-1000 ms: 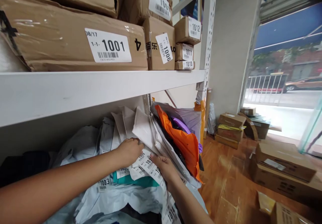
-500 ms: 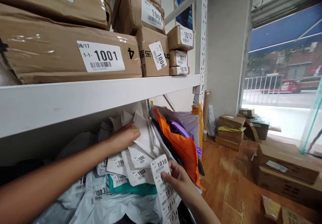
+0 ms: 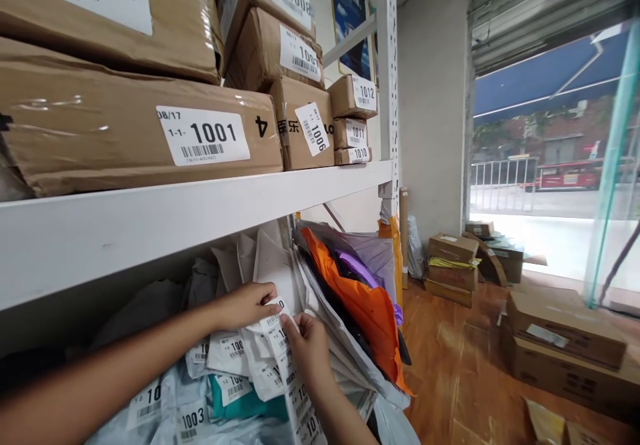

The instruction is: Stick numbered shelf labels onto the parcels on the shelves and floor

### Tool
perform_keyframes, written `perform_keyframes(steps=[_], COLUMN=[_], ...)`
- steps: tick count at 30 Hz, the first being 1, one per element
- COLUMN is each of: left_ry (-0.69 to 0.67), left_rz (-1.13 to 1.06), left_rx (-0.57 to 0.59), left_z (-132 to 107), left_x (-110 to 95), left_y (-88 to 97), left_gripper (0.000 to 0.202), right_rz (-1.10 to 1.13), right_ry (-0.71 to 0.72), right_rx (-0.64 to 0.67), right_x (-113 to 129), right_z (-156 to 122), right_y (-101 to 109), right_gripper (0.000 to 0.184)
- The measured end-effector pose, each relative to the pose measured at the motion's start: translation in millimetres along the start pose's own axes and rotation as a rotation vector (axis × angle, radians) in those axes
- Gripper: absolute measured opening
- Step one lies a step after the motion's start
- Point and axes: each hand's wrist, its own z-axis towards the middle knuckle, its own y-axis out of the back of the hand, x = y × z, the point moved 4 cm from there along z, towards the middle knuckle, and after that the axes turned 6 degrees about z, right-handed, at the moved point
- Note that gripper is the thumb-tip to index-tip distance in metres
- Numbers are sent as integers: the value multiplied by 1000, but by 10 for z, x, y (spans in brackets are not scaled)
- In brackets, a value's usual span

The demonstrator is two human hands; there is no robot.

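Observation:
A strip of white numbered labels (image 3: 301, 402) hangs in front of the parcels, its top end between my two hands. My left hand (image 3: 250, 305) is closed, with thumb and finger pinching the top label. Just to the right, my right hand (image 3: 309, 345) pinches the strip's edge near the same end. Behind both hands stands a white mailer bag (image 3: 275, 265). Other labelled mailers lie below and left, among them a pale bag marked 1003 (image 3: 193, 422) and a teal bag (image 3: 247, 402). The strip covers part of the labels behind it.
Above the hands runs a white shelf beam (image 3: 200, 215) carrying labelled boxes, such as box 1001 (image 3: 125, 135). An orange bag (image 3: 360, 298) leans at the right of the bin. Cartons (image 3: 565, 345) lie on the wooden floor (image 3: 450, 358) to the right.
My left hand has left the white mailer and now grips the strip's top label. My right hand has brought the strip up and left to it. The view has tilted up slightly.

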Motion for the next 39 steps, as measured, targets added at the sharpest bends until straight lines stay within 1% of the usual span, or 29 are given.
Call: perform_keyframes(steps=[2,3,6,7,8,11,13,15,17,18,19,21,23,24,25,27,28,29,31,32,33,34,35,36,37,38,39], left_ry=[30,39,45,40,30,-12,-20,-3,29,10,-49,-257,-457,-491,-485,-424,-393,-377,-389,-392,-378,-348,-307,-263,-227,-203,-194], left_rz=[225,308,447,483,515,584,617,641,655,657,643,535,358,278,222,176,169,168,144,111,65,19,-21,-44,-50,-46,-40], left_rx=[9,13,15,19,26,25,14,8,-1,-7,-9,16,71,89,95,86,88,104,202,273,349,417,467,492,494,484,470], left_z=[20,25,40,45,48,41,21,8,28,59,106,228,368,448,535,707,788,861,980,1024,1057,1079,1090,1091,1083,1068,1047], left_x=[-33,-50,-85,-90,-93,-103,-112,-127,-149,-176,-217,-329,-442,-481,-511,-564,-591,-620,-668,-676,-669,-650,-624,-596,-572,-556,-551], left_y=[-18,-30,-73,-91,-111,-166,-187,-180,-129,-91,-54,4,35,46,50,38,21,-4,-84,-130,-176,-217,-251,-275,-289,-298,-304], left_gripper=[29,29,26,26,27,27,26,25,24,26,29,38,43,42,40,32,28,26,27,38,53,64,63,52,34,23,26], right_rz=[-30,-23,65,80,81,43,22,-25,-61,-52,-20,59,163,212,253,300,310,321,354,372,386,391,387,379,369,360,355], right_ry=[17,-1,-160,-203,-223,-199,-203,-196,-163,-147,-148,-142,-153,-163,-168,-147,-126,-103,-69,-62,-59,-50,-44,-43,-48,-58,-70], right_rx=[-49,-29,182,225,227,117,116,130,131,130,156,188,248,298,355,430,437,416,309,246,188,135,88,45,2,-44,-90], right_x=[32,42,18,5,-8,-50,-98,-146,-181,-196,-215,-245,-279,-300,-323,-376,-407,-440,-505,-531,-546,-547,-536,-515,-489,-460,-431], right_z=[-1,0,-3,-6,-7,-36,-124,-265,-426,-501,-566,-649,-668,-661,-645,-589,-551,-507,-414,-369,-326,-284,-242,-200,-157,-114,-72], right_y=[16,21,-4,-7,-1,59,137,327,639,819,988,1286,1456,1483,1475,1395,1335,1270,1132,1060,987,918,855,799,754,720,695], right_gripper=[47,47,46,46,46,53,57,59,60,61,59,53,42,36,33,28,26,26,29,33,39,44,48,52,54,56,58])
